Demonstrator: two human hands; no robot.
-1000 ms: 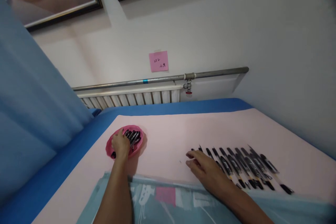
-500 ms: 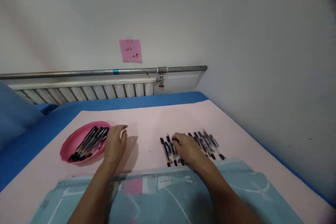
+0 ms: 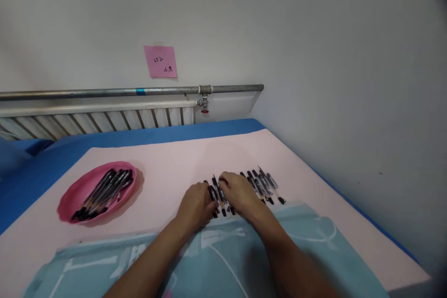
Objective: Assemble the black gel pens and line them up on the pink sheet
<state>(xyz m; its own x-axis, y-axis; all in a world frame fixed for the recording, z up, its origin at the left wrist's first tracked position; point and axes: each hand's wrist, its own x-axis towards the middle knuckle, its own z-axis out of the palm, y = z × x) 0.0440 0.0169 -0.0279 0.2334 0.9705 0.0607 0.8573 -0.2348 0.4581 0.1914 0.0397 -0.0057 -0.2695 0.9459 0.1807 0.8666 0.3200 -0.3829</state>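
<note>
Black-capped, clear-barrelled pens (image 3: 219, 195) and small loose parts lie in a row on the pink surface, some of them between my two hands. My left hand (image 3: 197, 206) is at the row's left end, its fingers and thumb closed about a pen there. Close beside it, my right hand (image 3: 240, 194) reaches over the middle of the row with curled fingers, their tips on a pen; the palm hides what lies beneath. To the right of that hand more pens (image 3: 260, 184) lie side by side at a slant. A pink oval basket (image 3: 63, 202) at the left holds several dark pens (image 3: 104, 191).
A teal patterned cloth (image 3: 223, 256) covers the near side under my forearms. The pink sheet (image 3: 167, 163) has a blue border (image 3: 174, 132) at the back. Beyond are a radiator (image 3: 132, 118), a metal pipe (image 3: 104, 93) with a valve, and a wall bearing a pink note (image 3: 160, 61).
My left hand has moved right, from beside the basket to the left end of the pen row. My right hand stays over the row. The whole view has shifted slightly.
</note>
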